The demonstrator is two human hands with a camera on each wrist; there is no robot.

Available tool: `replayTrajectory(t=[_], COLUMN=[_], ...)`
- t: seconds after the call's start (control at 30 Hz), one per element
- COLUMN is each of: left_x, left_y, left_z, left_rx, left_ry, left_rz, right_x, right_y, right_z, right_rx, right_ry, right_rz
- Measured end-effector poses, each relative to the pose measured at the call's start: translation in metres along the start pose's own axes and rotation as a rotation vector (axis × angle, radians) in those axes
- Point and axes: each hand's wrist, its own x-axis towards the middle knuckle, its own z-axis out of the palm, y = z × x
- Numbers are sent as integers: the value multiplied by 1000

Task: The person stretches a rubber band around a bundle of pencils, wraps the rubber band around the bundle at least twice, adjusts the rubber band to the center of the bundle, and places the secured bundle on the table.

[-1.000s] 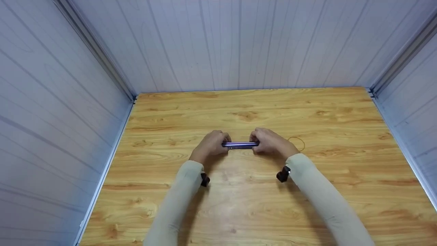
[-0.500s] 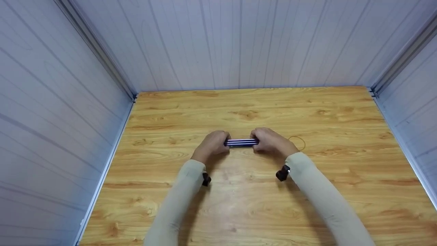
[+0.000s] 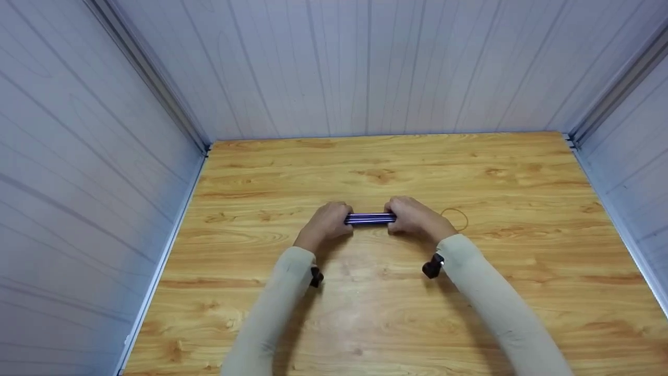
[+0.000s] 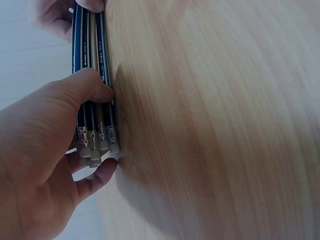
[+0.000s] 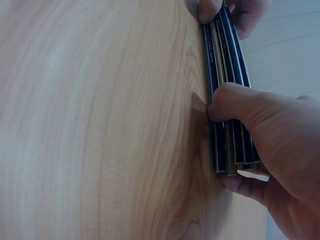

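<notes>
A bundle of several dark blue pencils lies sideways between both hands, close over the table, with one gold-coloured pencil among them. My left hand grips the end with white erasers in metal ferrules; its thumb presses across the pencils in the left wrist view. My right hand grips the other end, thumb over the barrels and a fingertip near the flat, unsharpened ends. In the right wrist view those ends stand slightly uneven.
A thin yellowish rubber band lies on the wood-grain table just beyond the right wrist. Pale panel walls enclose the table at the back, left and right.
The left hand has shifted slightly right, towards the right hand. The pencils have turned a little and show more of their barrels side by side.
</notes>
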Motion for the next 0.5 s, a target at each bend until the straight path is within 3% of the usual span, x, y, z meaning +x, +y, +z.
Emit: replayTrajectory(t=[0.3,0.37,0.5], left_x=[5,-1,-21], left_y=[2,11,41], left_z=[0,-15,-66], left_rx=[31,37,2], left_ry=[15,3,-27], left_rz=[7,6,-13], right_x=[-4,-6,-10], right_y=[4,3,-2], right_z=[-4,-8,-25], right_rx=[41,52,27], right_ry=[22,22,52], right_rz=[-28,-28,-54])
